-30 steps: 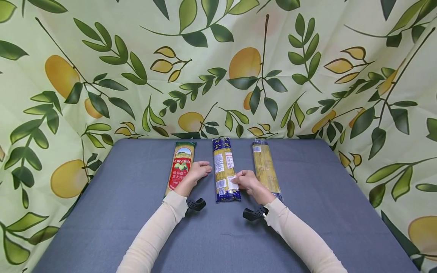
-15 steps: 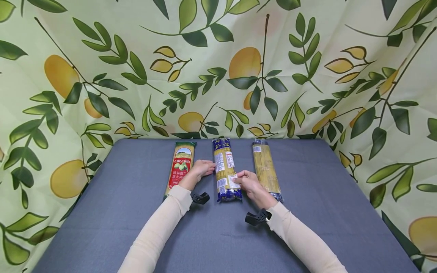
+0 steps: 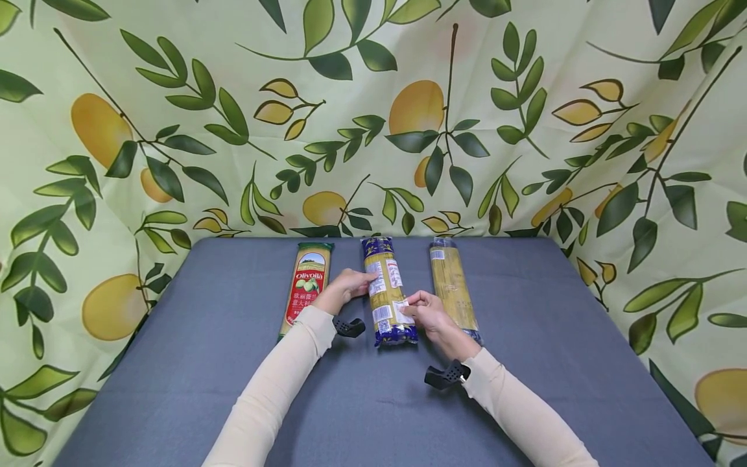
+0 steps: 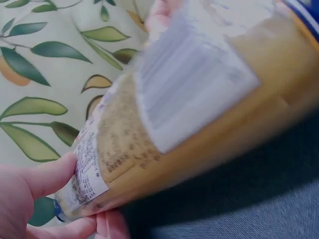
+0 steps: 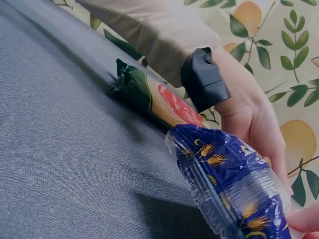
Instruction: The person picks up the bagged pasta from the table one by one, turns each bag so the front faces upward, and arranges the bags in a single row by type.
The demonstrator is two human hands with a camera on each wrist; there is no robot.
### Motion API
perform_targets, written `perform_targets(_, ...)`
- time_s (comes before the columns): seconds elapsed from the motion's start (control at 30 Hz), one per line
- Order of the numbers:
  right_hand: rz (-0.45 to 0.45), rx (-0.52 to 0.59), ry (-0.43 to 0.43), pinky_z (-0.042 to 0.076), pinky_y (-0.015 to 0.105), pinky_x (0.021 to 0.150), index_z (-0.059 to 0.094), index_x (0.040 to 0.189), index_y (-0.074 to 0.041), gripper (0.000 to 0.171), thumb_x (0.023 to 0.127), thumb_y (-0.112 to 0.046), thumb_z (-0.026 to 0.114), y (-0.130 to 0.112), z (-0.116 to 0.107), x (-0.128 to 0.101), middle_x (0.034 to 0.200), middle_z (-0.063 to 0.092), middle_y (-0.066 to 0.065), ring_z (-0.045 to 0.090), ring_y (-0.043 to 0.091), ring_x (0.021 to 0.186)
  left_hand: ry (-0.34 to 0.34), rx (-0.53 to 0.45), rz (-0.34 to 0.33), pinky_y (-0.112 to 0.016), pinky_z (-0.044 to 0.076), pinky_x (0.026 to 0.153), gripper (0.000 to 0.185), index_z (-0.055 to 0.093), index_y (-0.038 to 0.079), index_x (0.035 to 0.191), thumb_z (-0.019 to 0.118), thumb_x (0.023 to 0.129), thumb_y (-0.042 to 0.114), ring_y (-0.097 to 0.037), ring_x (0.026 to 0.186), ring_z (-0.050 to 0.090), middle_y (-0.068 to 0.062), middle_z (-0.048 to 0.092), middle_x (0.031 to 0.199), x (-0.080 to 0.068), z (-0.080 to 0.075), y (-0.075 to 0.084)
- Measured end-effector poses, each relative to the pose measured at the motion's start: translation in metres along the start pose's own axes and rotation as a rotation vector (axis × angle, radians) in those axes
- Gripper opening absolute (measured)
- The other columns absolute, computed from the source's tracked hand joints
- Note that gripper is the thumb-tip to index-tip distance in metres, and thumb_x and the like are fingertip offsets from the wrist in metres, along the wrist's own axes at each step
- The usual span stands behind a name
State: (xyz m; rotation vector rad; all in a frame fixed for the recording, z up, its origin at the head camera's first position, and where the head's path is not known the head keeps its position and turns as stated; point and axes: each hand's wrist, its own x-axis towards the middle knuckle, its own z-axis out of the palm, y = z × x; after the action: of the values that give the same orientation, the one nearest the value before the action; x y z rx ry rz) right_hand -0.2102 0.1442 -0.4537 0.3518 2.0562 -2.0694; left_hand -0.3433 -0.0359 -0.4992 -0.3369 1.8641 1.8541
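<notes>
Middle packet: blue-and-yellow pasta packet (image 3: 387, 290) lies lengthwise on the grey bench (image 3: 175, 363), between two others, its near end lifted in the right wrist view
My left hand (image 3: 345, 288): fingers curled round the packet's left edge, thumb and fingertips on the wrapper; grip grasping it
My right hand (image 3: 428, 311): fingers pinch the packet's right edge by the white label; grip grasping it
Left neighbour: red-and-green pasta packet (image 3: 306, 285), flat, just beside my left wrist
Right neighbour: clear pasta packet (image 3: 452, 287), flat, just behind my right hand
Backdrop: lemon-and-leaf cloth (image 3: 373, 117)
</notes>
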Motion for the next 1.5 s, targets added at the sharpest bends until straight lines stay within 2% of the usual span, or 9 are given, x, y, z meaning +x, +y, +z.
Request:
perform_targets(0.07,0.004,0.007,0.000,0.046,0.015,0.051,0.051,0.075,-0.013,0.027,0.079,0.012,0.062,0.000,-0.001,0.000,0.060,0.056,-0.009,0.054,0.004,0.056,-0.011,0.016,0.002,-0.026,0.059,0.084,0.046,0.054,-0.010,0.126,0.068,0.090,0.014,-0.013,0.078,0.068,-0.010,0.071,0.098,-0.043,0.007,0.021)
perform_targets(0.13,0.001,0.012,-0.006,0.047,0.015,0.051,0.051,0.074,-0.013,0.028,0.079,0.012,0.062,-0.001,-0.001,-0.001,0.060,0.056,-0.009,0.055,0.004,0.056,-0.038,0.024,0.014,-0.026,0.057,0.088,0.045,0.053,-0.010,0.128,0.064,0.092,0.013,-0.010,0.076,0.063,-0.006,0.069,0.094,-0.070,0.011,0.034)
perform_targets(0.27,-0.007,0.018,-0.006,0.047,0.014,0.051,0.051,0.073,-0.014,0.030,0.078,0.013,0.061,-0.003,-0.001,-0.002,0.059,0.056,-0.010,0.054,0.003,0.056,-0.082,0.022,0.020,-0.033,0.050,0.104,0.044,0.049,-0.009,0.133,0.059,0.095,0.013,-0.009,0.076,0.060,-0.004,0.066,0.093,-0.096,0.013,0.047)
perform_targets(0.4,0.000,0.019,-0.021,0.049,0.015,0.052,0.051,0.074,-0.013,0.029,0.079,0.014,0.061,-0.006,0.000,-0.004,0.060,0.057,-0.010,0.056,0.003,0.056,-0.090,0.005,0.042,-0.037,0.050,0.106,0.044,0.048,-0.007,0.134,0.058,0.096,0.013,-0.011,0.078,0.061,-0.010,0.066,0.103,-0.090,0.011,0.043)
perform_targets(0.63,0.021,0.035,-0.071,0.054,0.017,0.059,0.052,0.082,-0.009,0.021,0.081,0.009,0.063,-0.010,-0.003,-0.008,0.067,0.064,-0.007,0.062,0.005,0.062,-0.023,-0.036,0.101,-0.028,0.058,0.089,0.040,0.055,-0.007,0.128,0.063,0.092,0.009,-0.008,0.074,0.064,-0.014,0.070,0.108,-0.075,0.009,0.032)
perform_targets(0.77,0.052,0.060,-0.155,0.058,0.019,0.068,0.051,0.102,-0.003,0.020,0.086,0.000,0.064,-0.010,-0.009,-0.010,0.077,0.067,-0.004,0.066,0.006,0.070,-0.015,-0.049,0.111,-0.024,0.059,0.083,0.039,0.055,-0.007,0.129,0.061,0.093,0.009,-0.007,0.072,0.064,-0.018,0.068,0.117,-0.080,0.008,0.033)
perform_targets(0.97,0.097,0.079,-0.308,0.058,0.020,0.078,0.042,0.133,0.010,0.047,0.095,-0.011,0.058,-0.004,-0.012,-0.012,0.084,0.070,-0.008,0.067,0.004,0.080,-0.019,-0.064,0.147,-0.029,0.058,0.091,0.040,0.053,-0.007,0.131,0.060,0.093,0.007,-0.007,0.076,0.064,-0.021,0.065,0.123,-0.087,0.011,0.035)
perform_targets(1.17,0.076,0.087,-0.440,0.057,0.019,0.076,0.054,0.127,0.008,0.037,0.098,-0.017,0.053,0.002,-0.012,-0.012,0.085,0.073,-0.011,0.069,0.003,0.082,-0.033,-0.052,0.181,-0.035,0.055,0.099,0.041,0.052,-0.007,0.132,0.059,0.094,0.007,-0.011,0.084,0.064,-0.023,0.062,0.126,-0.092,0.014,0.037)
perform_targets(1.5,-0.009,0.081,-0.384,0.057,0.016,0.068,0.063,0.104,-0.002,0.014,0.092,-0.003,0.054,0.004,-0.009,-0.013,0.077,0.073,-0.011,0.069,0.002,0.071,-0.053,0.032,0.178,-0.040,0.052,0.103,0.047,0.047,-0.002,0.135,0.063,0.093,0.011,-0.015,0.089,0.065,-0.022,0.061,0.126,-0.098,0.013,0.045)
